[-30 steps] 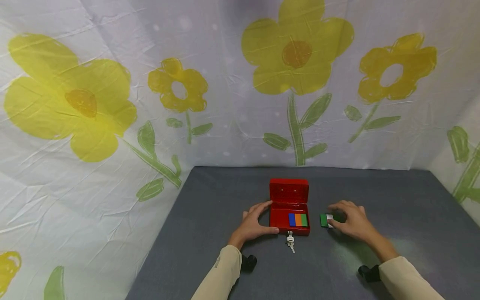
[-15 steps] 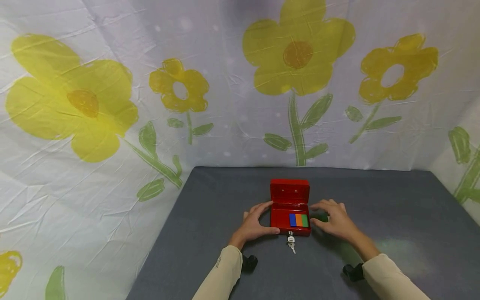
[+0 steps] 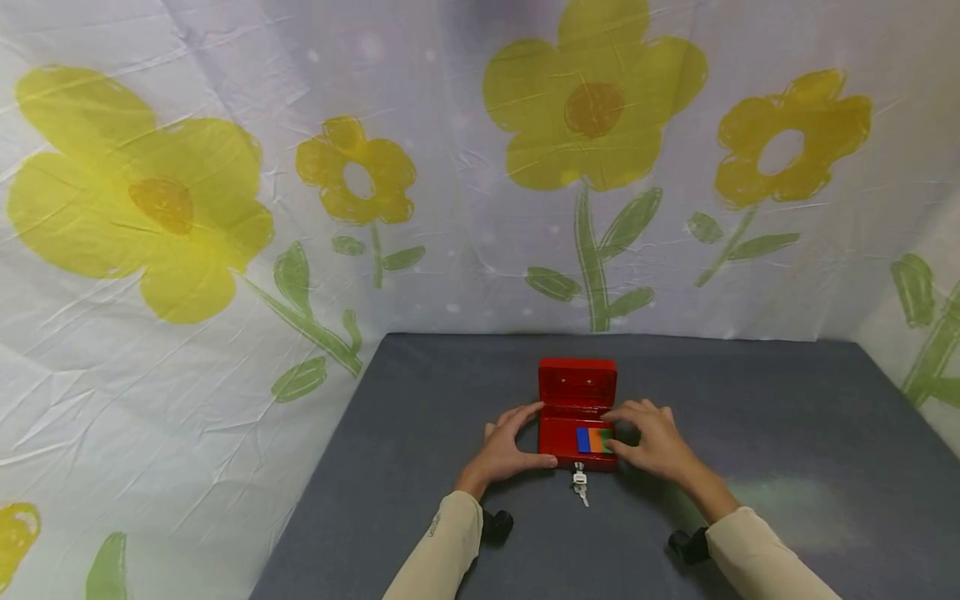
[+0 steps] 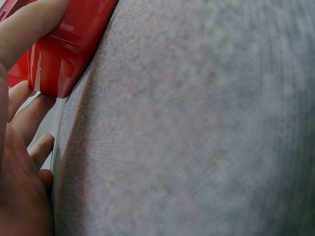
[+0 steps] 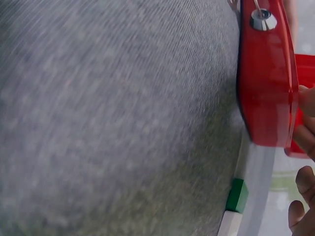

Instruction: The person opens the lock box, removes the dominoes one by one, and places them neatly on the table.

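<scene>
A red cash box (image 3: 558, 429) stands with its lid (image 3: 577, 382) raised on the grey table. Blue (image 3: 582, 440), orange (image 3: 596, 440) and green (image 3: 607, 436) blocks lie side by side at the right within it. My left hand (image 3: 504, 447) grips the box's left side, thumb near the front corner and fingers toward the back. My right hand (image 3: 651, 440) reaches over the right rim, its thumb at the green block and its index finger behind; nothing shows held. A small key (image 3: 581, 487) hangs from the front lock (image 5: 264, 19).
In the right wrist view, another green block (image 5: 237, 195) and a white block (image 5: 230, 223) lie on the table (image 3: 450, 367) beside the box. A flower-printed cloth (image 3: 450, 167) hangs behind the table.
My right hand has moved left, from above the green and white blocks on the table to over the box's right side. The left hand stays on the box.
</scene>
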Tool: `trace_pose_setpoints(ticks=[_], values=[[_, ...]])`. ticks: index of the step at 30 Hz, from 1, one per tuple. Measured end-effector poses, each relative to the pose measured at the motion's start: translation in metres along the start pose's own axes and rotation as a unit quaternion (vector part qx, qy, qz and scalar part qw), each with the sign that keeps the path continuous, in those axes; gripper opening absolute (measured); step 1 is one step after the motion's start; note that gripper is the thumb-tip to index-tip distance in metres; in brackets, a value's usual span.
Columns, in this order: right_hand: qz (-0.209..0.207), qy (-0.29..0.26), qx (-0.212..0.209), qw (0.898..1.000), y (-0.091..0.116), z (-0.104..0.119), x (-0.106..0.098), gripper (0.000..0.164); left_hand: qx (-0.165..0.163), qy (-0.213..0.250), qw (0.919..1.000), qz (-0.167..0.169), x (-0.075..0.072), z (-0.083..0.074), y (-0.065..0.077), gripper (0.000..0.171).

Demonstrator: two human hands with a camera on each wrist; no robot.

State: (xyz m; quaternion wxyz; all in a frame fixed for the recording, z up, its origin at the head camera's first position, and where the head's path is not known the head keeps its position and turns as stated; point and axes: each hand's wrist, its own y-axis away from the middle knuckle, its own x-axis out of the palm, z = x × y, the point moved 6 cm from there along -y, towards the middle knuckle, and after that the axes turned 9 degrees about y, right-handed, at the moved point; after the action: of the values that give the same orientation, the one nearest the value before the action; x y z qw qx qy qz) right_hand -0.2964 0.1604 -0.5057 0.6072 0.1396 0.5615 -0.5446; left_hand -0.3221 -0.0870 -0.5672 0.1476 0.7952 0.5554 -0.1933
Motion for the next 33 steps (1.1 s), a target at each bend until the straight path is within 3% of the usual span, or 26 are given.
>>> trace_pose_setpoints(ticks=[17,33], values=[[0.088,0.051,0.010,0.995,-0.019,0.018,0.019,0.036,-0.005,0.001,1.0000,-0.004,-0.001,-0.002,0.000,0.092],[0.117,0.119,0.017,0.986,-0.028,0.024,0.029,0.041,-0.012,-0.002,0.9999,-0.006,-0.001,-0.004,0.000,0.091]])
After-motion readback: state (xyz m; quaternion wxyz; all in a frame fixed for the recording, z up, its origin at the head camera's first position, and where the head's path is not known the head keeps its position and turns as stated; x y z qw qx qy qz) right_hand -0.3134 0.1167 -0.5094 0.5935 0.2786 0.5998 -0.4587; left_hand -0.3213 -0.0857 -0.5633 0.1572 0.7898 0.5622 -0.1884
